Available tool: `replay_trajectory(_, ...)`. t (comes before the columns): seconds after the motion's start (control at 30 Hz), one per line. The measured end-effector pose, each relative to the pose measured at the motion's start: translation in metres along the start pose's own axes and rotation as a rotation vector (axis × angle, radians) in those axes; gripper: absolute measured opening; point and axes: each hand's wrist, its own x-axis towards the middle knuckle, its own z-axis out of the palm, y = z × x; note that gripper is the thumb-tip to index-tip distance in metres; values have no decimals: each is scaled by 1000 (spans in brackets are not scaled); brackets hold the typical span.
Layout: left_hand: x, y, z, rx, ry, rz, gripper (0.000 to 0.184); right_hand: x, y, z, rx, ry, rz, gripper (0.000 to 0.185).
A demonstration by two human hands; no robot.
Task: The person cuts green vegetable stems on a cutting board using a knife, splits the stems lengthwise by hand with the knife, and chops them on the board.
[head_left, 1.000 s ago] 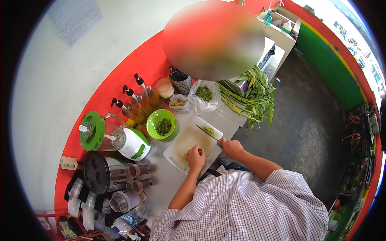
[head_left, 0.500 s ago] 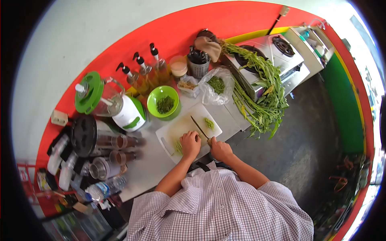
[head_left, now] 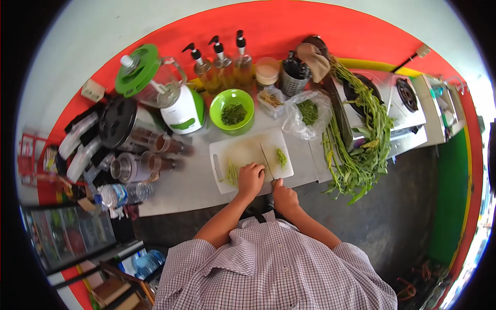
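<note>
A white cutting board [head_left: 219, 148] lies on the counter in front of me. My right hand [head_left: 285, 197] is wrapped round the handle of a knife [head_left: 265, 157], its blade pointing away from me across the board. Beside the blade, my left hand [head_left: 251, 179] curls its fingers down on thin green stalks [head_left: 232, 172], whose ends stick out to its left. Their other ends are hidden under the fingers. Right of the blade sits a small pile of chopped green pieces [head_left: 280, 157]. Behind the board stands a green bowl [head_left: 217, 120] holding cut greens.
A plastic bag of chopped greens [head_left: 308, 112] is near a tub [head_left: 270, 101]. Leafy stems [head_left: 369, 134] hang over the gas stove [head_left: 413, 121]. A blender [head_left: 178, 111], pump bottles [head_left: 222, 67], a utensil holder [head_left: 293, 81], jars and a water bottle [head_left: 124, 195] surround the work area.
The head view has shifted, so the counter items appear farther right and more level. Both hands stay at the board, with the knife still in my right hand.
</note>
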Motion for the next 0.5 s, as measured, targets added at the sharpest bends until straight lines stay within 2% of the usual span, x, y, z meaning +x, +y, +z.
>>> replay_trajectory(0.1, -3, 5, 1, 6, -11, -7, 10, -10, 7, -15, -1, -26, -42, 32)
replay_trajectory(0.3, -1, 18, 11, -12, 23, -102, 10, -5, 22, 5, -32, -50, -83, 34)
replay_trajectory(0.5, 6, 17, 13, 11, -50, -185, 8, -11, 23, -13, -58, -66, -122, 34)
